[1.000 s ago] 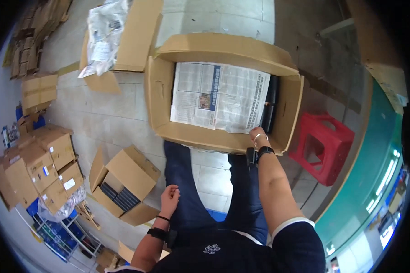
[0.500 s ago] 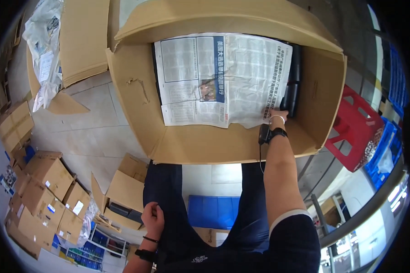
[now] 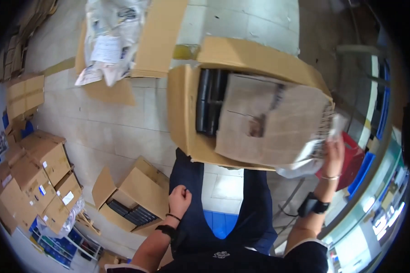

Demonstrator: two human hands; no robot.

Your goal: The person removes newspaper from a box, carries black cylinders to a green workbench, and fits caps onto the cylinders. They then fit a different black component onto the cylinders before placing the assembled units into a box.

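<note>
My right hand (image 3: 335,152) is at the right edge of a newspaper sheet (image 3: 269,123), with its fingers closed around that edge, somewhat blurred. Whitish crumpled, see-through material (image 3: 300,169) shows beside the fingers, perhaps plastic film. The sheet lies at a tilt over the open cardboard box (image 3: 180,107) and overhangs its right side. Black rectangular items (image 3: 206,107) stand in rows at the box's left end; the paper hides the rest. My left hand (image 3: 180,200) is closed in a fist by my left thigh, with nothing visible in it.
Left of my legs stands a smaller open carton (image 3: 143,193) holding black items. Stacked cartons (image 3: 43,168) fill the far left. Crumpled plastic wrapping (image 3: 111,45) lies in a flattened box at the upper left. A red plastic stool (image 3: 353,159) is just beyond my right hand.
My right hand has come out of the box and moved right, pulling the newspaper with it. Black items at the box's left end are uncovered. The view has shifted; my left hand stays in a fist.
</note>
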